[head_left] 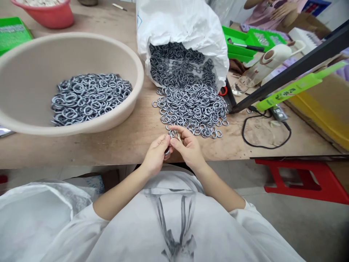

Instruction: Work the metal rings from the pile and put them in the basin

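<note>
My left hand (156, 154) is closed around a few grey rings (167, 150) just over the table's front edge. Against it, my right hand (189, 147) pinches with thumb and fingers at small grey rings between the two hands; a thin pale edge by its fingers is too small to identify. Just beyond my fingertips spreads a heap of loose grey rings (191, 103), spilling from the mouth of a white sack (182, 22) that lies on its side. To the left, a large beige basin (114, 43) holds a pile of similar rings (92, 96).
A black slanted bar (286, 69) with a lime-green strip (291, 91) rises at right, near a looped black cable (245, 134) and a bottle (264, 65). Green trays (240, 51) stand behind; another person's hand (283, 11) shows there. A red stool (305, 178) is below.
</note>
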Action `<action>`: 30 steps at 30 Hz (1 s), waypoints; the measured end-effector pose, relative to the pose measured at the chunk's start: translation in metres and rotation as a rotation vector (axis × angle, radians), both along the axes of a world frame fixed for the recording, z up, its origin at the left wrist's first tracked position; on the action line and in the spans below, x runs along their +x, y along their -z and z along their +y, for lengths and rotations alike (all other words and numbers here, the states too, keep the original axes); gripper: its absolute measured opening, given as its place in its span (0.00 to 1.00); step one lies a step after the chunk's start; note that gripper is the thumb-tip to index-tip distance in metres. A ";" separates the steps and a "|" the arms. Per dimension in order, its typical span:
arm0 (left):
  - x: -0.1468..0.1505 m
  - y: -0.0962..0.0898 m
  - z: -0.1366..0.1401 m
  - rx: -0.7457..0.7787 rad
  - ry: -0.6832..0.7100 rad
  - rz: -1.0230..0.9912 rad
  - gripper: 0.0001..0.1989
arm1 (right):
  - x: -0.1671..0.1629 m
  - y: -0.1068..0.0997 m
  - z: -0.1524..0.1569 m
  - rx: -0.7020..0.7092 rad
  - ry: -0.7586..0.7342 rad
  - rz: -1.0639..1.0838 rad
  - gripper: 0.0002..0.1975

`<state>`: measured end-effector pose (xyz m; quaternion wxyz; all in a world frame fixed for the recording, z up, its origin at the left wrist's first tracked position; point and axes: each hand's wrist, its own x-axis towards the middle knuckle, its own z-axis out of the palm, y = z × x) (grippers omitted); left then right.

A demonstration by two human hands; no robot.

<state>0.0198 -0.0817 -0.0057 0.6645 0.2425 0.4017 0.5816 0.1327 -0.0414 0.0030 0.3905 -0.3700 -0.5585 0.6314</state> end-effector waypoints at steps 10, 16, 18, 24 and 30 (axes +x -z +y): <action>-0.002 -0.013 -0.002 0.006 0.017 0.032 0.21 | 0.022 -0.007 0.010 0.270 -0.062 -0.260 0.20; -0.001 -0.012 -0.001 -0.007 -0.003 0.059 0.21 | 0.038 -0.022 -0.006 0.619 -0.177 -0.470 0.15; 0.001 -0.012 -0.002 -0.018 0.011 0.058 0.21 | 0.040 -0.025 -0.008 0.661 -0.183 -0.508 0.15; 0.004 -0.012 -0.005 -0.033 0.029 0.045 0.21 | 0.042 -0.026 -0.008 0.718 -0.130 -0.567 0.16; 0.003 -0.012 -0.007 -0.048 0.045 0.052 0.22 | 0.042 -0.025 -0.011 0.653 -0.160 -0.519 0.16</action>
